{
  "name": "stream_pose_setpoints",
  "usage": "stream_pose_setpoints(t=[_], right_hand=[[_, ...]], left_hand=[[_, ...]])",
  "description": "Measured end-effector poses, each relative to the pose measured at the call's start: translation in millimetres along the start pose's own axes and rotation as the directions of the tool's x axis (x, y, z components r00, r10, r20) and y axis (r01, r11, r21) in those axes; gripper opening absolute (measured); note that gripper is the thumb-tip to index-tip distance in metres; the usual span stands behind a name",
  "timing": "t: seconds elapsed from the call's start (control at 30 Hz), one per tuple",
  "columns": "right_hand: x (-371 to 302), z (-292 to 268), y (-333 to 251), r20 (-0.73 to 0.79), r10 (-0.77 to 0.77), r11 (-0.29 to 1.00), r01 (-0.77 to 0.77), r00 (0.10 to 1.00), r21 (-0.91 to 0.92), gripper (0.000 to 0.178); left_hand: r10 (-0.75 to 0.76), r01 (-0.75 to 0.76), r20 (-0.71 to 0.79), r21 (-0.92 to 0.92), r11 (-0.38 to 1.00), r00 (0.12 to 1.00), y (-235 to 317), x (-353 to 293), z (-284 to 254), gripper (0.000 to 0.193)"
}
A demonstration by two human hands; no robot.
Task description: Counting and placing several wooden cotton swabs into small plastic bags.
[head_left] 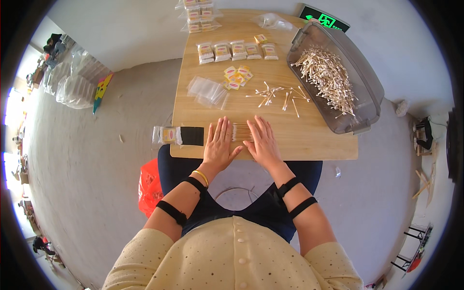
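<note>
A flat row of cotton swabs [241,132] lies side by side on the wooden table near its front edge. My left hand [218,144] rests flat at the row's left end, fingers stretched out. At the right end lies my right hand [263,141], also flat, its fingers partly over the swab tips. Left of my left hand is a black strip [192,136], and beside it a clear bag with packed swabs and a yellow label [168,136]. Loose swabs [267,94] are scattered beyond my right hand. Clear empty bags [209,91] lie beyond my left hand.
A grey bin [372,104] heaped with cotton swabs [328,79] stands at the table's right. Yellow-and-white labels [238,77] lie mid-table, with a row of filled packs [222,51] behind. More packs [199,17] are stacked far left. A red bag [151,186] sits on the floor.
</note>
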State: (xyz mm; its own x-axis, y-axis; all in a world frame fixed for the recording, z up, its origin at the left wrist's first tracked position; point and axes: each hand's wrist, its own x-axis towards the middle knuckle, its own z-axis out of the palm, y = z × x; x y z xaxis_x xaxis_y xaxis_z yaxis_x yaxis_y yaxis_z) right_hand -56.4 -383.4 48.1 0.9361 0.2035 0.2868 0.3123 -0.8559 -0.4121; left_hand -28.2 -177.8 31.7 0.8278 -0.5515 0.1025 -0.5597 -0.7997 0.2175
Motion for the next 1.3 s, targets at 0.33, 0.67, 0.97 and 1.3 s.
stream_pose_setpoints(t=[0.33, 0.67, 0.97, 1.3], right_hand=[[-17.7, -0.9, -19.0, -0.013, -0.067, 0.997, 0.067, 0.998, 0.036, 0.048], [-16.0, 4.4, -16.8, -0.015, -0.093, 0.996, 0.093, 0.996, -0.005, 0.041], [-9.1, 2.6, -20.5, -0.043, -0.055, 0.998, 0.055, 0.998, -0.007, 0.037], [5.2, -0.1, -22.4, -0.064, -0.040, 0.999, 0.040, 0.997, 0.001, 0.031]], left_hand=[[-0.039, 0.023, -0.094, -0.169, 0.985, 0.995, 2.4, -0.3, -6.0, 0.088], [-0.063, 0.045, -0.108, -0.164, 0.985, 0.992, 3.7, 0.9, -4.3, 0.088], [-0.070, 0.062, -0.075, -0.103, 0.993, 0.995, 2.6, 0.4, -4.9, 0.089], [-0.062, 0.054, -0.090, -0.087, 0.995, 0.994, 1.7, 0.5, -3.7, 0.085]])
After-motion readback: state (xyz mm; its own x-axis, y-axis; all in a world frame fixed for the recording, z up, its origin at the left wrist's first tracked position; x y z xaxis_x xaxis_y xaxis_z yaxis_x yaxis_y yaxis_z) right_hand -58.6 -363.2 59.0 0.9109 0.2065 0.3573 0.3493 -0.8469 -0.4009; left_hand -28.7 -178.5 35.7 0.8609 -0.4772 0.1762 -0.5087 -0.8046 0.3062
